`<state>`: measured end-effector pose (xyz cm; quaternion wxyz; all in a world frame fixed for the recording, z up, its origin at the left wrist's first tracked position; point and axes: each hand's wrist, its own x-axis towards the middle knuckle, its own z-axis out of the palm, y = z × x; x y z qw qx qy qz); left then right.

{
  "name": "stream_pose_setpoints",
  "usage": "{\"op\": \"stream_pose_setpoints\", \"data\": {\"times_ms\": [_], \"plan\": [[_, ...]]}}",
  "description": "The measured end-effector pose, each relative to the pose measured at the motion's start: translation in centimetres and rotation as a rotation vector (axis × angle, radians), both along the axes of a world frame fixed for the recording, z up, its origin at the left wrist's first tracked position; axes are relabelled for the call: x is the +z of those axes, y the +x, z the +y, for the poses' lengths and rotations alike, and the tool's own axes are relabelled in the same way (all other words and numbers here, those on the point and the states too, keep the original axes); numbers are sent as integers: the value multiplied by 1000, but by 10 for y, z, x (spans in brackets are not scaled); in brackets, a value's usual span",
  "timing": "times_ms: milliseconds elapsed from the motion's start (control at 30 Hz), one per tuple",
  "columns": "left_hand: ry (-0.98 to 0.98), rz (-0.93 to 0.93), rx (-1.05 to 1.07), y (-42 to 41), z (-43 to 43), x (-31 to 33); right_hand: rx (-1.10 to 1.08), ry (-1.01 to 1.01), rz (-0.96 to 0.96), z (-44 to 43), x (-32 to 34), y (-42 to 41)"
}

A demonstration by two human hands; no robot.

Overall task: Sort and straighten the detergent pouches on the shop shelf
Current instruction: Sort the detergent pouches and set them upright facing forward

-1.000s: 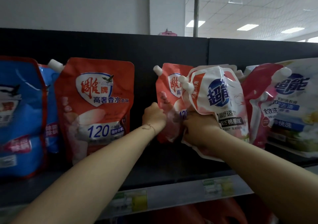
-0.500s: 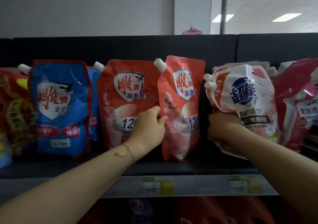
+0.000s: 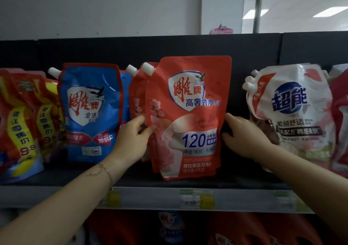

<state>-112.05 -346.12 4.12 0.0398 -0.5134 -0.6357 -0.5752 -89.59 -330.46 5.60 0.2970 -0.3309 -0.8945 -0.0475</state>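
A red-orange detergent pouch (image 3: pixel 190 112) stands upright on the shelf, facing front, white spout at its top left. My left hand (image 3: pixel 131 141) pinches its left edge. My right hand (image 3: pixel 244 137) rests against its right edge with fingers apart, holding nothing. A second red-orange pouch (image 3: pixel 136 97) stands close behind it on the left, mostly hidden. A blue pouch (image 3: pixel 92 112) stands further left. A crumpled white pouch (image 3: pixel 290 111) leans to the right of my right hand.
Red and yellow pouches (image 3: pixel 24 124) crowd the far left, and a red pouch (image 3: pixel 339 124) sits at the right edge. The grey shelf lip (image 3: pixel 150 197) carries price tags (image 3: pixel 197 199). Red bottles (image 3: pixel 244 229) stand on the shelf below. A black back panel (image 3: pixel 188 47) closes the rear.
The red-orange pouch has been moved left and turned to face front, overlapping the other red-orange pouch. My right hand let go of the white pouch and came to the red pouch's right edge.
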Motion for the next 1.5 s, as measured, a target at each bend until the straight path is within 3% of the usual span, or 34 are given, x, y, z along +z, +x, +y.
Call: {"op": "stream_pose_setpoints", "data": {"times_ms": [200,367,467,533,633,733,900,1167,1500], "plan": [[18,-81,-19,-21,-9,-3,157,-105,249,-30,-16,-17],[129,-108,86,-28,-22,-10,366,-156,680,-58,-33,-29],[230,-135,101,-17,-34,-17,525,-368,891,-85,-38,-41],[223,-192,-39,-6,-43,-22,547,-481,949,-98,-44,-46],[65,-90,-162,7,-53,-34,515,-414,859,-109,-59,-56],[-50,106,-108,7,-51,-45,449,-335,775,-114,-74,-70],[-62,200,4,2,-38,-55,258,-226,596,-111,-78,-83],[-67,177,131,-9,-30,-57,193,-207,489,-108,-67,-100],[-47,130,56,-10,-30,-53,198,-305,378,-108,-59,-94]]}}
